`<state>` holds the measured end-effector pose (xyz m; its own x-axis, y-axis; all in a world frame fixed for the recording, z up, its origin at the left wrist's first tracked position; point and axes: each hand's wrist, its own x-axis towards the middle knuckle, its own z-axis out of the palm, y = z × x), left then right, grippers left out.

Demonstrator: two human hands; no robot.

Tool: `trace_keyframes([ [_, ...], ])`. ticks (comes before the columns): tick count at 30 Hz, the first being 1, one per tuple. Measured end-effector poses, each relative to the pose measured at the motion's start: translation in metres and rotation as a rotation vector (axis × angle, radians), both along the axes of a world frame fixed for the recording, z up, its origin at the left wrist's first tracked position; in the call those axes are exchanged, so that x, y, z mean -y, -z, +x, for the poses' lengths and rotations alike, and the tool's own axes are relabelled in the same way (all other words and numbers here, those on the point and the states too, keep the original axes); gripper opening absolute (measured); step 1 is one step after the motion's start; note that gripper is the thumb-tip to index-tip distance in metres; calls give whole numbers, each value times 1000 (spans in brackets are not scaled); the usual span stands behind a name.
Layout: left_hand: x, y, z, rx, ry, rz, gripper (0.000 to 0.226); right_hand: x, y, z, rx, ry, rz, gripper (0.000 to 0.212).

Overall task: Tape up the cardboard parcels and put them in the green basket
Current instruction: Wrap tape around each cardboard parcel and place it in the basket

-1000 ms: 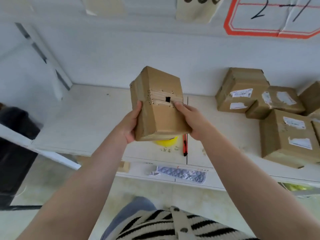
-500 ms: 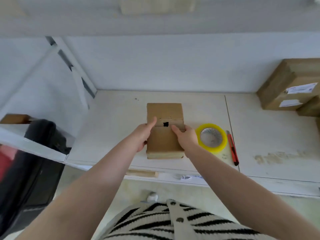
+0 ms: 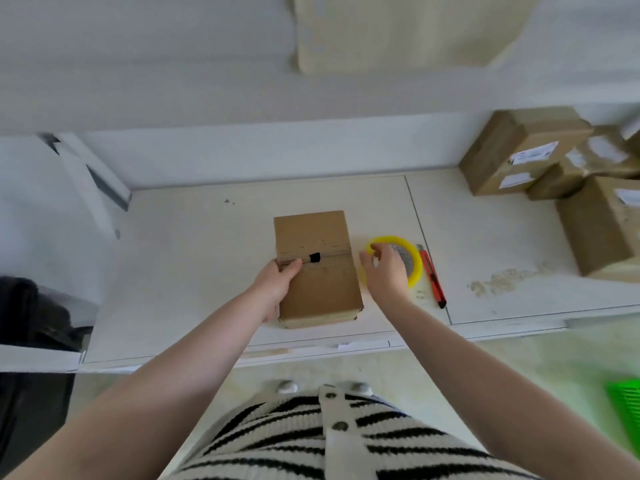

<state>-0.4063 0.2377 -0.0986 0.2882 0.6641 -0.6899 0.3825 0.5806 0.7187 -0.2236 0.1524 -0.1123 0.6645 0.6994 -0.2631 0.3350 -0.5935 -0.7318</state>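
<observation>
White bench [image 3: 194,258] fills the middle of the frame, with a pale wall behind it and a stack of parcels [image 3: 540,168] at the upper right. My box [image 3: 317,265] lies flat at centre frame, long axis running from the near edge toward the wall, its flap seam crossing the short way about halfway up, marked by a small black patch.

My left hand [image 3: 277,282] presses on the box's left edge, thumb laid along the seam, fingers wrapped down the side: closed on the box to steady it. My right hand [image 3: 384,271] is spread open over the yellow tape roll [image 3: 412,268], just right of the box, fingertips at the rim but not yet clamped on it. A red knife [image 3: 432,275] lies beside the roll.

I judge the box light and stiff, with smooth dry faces, best gripped across its short width by the side walls. The flaps may spring up, so I would keep my thumb on the seam. The green basket [image 3: 625,407] shows at the lower right, well apart from the box.
</observation>
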Motion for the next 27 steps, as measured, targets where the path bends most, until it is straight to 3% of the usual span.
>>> trace_keyframes([
  [2,1,1,0,-46,26,8,48,17,6,20,182,-113,-94,37],
  [5,8,0,2,-87,27,54,50,31,15,37,441,-488,-324,34],
  [7,11,-3,2,-145,37,141,58,30,14,40,508,-549,-336,27],
  [9,14,-11,2,-261,68,302,74,29,4,43,461,-458,-219,20],
  [11,17,-25,4,-312,85,540,76,28,-15,50,318,-334,-69,12],
  [14,23,-58,21,-148,142,778,71,27,-59,59,182,-408,148,6],
  [16,26,-80,36,-22,188,811,73,30,-92,58,111,-564,243,10],
  [20,29,-105,46,196,181,651,67,41,-126,44,50,-745,277,13],
  [27,45,-109,36,54,121,892,45,46,-124,29,113,-691,206,20],
])
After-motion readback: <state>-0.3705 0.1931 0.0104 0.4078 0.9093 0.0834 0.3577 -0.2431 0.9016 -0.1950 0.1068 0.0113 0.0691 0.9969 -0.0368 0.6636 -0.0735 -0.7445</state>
